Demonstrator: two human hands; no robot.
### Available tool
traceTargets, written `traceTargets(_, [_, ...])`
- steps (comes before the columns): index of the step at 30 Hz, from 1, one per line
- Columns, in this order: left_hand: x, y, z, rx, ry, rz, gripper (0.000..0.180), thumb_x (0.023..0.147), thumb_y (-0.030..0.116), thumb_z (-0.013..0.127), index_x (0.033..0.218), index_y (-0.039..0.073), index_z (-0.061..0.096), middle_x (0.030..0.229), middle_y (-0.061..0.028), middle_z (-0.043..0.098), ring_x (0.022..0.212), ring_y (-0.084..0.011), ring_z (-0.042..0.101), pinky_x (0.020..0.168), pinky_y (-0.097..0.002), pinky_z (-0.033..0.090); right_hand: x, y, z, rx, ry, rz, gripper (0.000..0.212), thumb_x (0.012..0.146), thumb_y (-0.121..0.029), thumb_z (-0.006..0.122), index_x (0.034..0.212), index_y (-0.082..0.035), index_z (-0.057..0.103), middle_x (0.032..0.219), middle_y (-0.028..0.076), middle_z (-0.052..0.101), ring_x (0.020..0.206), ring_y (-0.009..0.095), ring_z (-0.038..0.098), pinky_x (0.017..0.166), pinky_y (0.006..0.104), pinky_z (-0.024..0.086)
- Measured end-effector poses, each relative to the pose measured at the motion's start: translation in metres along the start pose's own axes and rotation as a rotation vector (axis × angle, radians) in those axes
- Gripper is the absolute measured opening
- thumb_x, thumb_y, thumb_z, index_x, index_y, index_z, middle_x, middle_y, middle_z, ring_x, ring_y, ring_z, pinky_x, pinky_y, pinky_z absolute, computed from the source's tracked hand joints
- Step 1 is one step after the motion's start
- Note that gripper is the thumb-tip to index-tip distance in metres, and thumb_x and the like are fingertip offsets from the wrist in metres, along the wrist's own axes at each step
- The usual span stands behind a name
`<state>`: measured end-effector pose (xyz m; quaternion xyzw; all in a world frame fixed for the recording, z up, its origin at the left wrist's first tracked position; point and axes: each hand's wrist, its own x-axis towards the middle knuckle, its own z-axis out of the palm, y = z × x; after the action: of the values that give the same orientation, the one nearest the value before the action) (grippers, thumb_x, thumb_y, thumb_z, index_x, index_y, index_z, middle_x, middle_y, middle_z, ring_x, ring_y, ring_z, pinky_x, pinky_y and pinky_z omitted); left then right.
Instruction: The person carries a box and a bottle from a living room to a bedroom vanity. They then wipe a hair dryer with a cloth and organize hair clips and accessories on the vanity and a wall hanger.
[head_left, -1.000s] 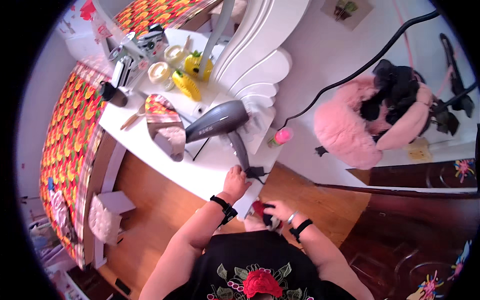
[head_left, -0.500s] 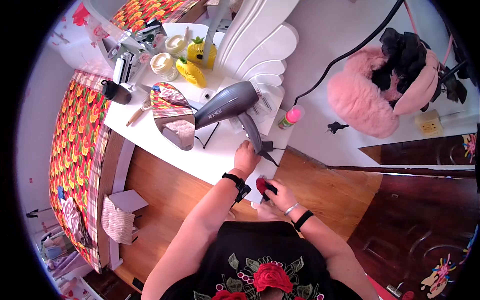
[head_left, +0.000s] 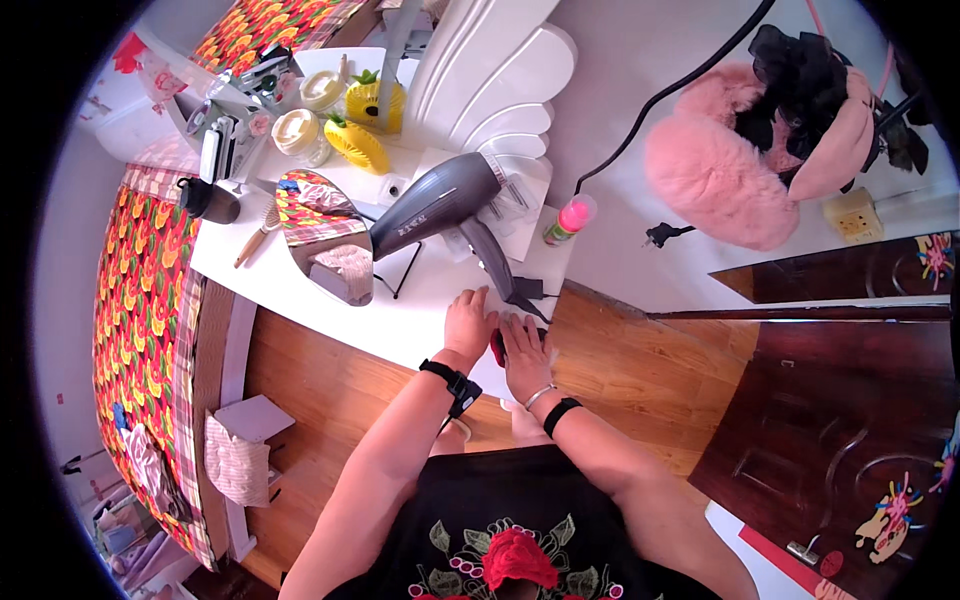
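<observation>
On the white tabletop [head_left: 420, 315], close to its near right corner, my right hand [head_left: 526, 356] lies flat with its fingers stretched out. A small red and black object [head_left: 497, 348] shows at its left side, mostly covered by the palm; its kind is hidden. Just left of it my left hand [head_left: 470, 325] rests on the table, its fingers extended forward and holding nothing visible. Beyond both hands lies a dark grey hair dryer [head_left: 440, 202], its handle pointing toward my right hand. An oval mirror on a stand [head_left: 325, 240] is left of the dryer.
A wooden-handled brush [head_left: 258, 238], a black bottle [head_left: 210, 200], a lidded jar [head_left: 298, 140] and a yellow pineapple-shaped item [head_left: 357, 147] stand farther left. A pink-capped bottle [head_left: 572, 218] is by the right edge. Pink fluffy earmuffs [head_left: 715, 185] hang on the right wall.
My right hand has moved forward onto the table, from gripping the red and black object near my body to lying flat over it. My left hand has shifted slightly relative to the dryer handle.
</observation>
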<state>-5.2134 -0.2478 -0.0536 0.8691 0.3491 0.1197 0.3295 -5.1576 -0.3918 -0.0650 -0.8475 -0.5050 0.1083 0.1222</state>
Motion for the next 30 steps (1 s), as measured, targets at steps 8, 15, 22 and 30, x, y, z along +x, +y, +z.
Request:
traceTargets(8, [-0.033,-0.028,-0.012,-0.069,0.042,0.103,0.042,0.077,0.013,0.065,0.116,0.000,0.056,0.108,-0.0208,0.059,0.102,-0.0393,0.055,0.090,-0.0442,0.045,-0.006,-0.022,0.017,-0.043,0.132,-0.040,0.046,0.084,-0.010,0.051,0.130,-0.009,0.051,0.140,0.011,0.046,0.133,0.033,0.038,0.103,0.0582,0.027])
traceTargets(15, [-0.061,-0.038,-0.039,-0.197,0.009,0.097,0.029,0.079,0.016,0.064,0.105,0.001,0.063,0.103,-0.0179,0.062,0.098,-0.0367,0.058,0.088,-0.0429,0.047,-0.021,-0.048,0.029,-0.053,0.071,-0.074,0.041,0.086,-0.011,0.048,0.126,-0.008,0.053,0.144,0.011,0.041,0.135,0.032,0.035,0.103,0.0548,0.030])
traceTargets(22, [-0.088,-0.038,-0.102,-0.336,-0.190,0.158,0.024,0.082,0.013,0.063,0.102,0.001,0.065,0.092,-0.0176,0.064,0.081,-0.0323,0.064,0.074,-0.0386,0.051,-0.024,-0.045,0.004,0.546,-0.063,-0.087,0.032,0.082,-0.004,0.055,0.111,-0.009,0.066,0.116,0.013,0.063,0.107,0.031,0.059,0.095,0.0379,0.045])
traceTargets(30, [-0.123,0.002,-0.236,-0.300,-0.162,0.231,0.023,0.081,0.008,0.066,0.102,-0.002,0.064,0.088,-0.0147,0.065,0.079,-0.0248,0.064,0.072,-0.0322,0.051,-0.037,0.049,-0.156,1.025,0.282,0.163,0.024,0.083,-0.016,0.059,0.096,0.002,0.067,0.090,0.011,0.069,0.083,0.017,0.063,0.078,0.0302,0.049])
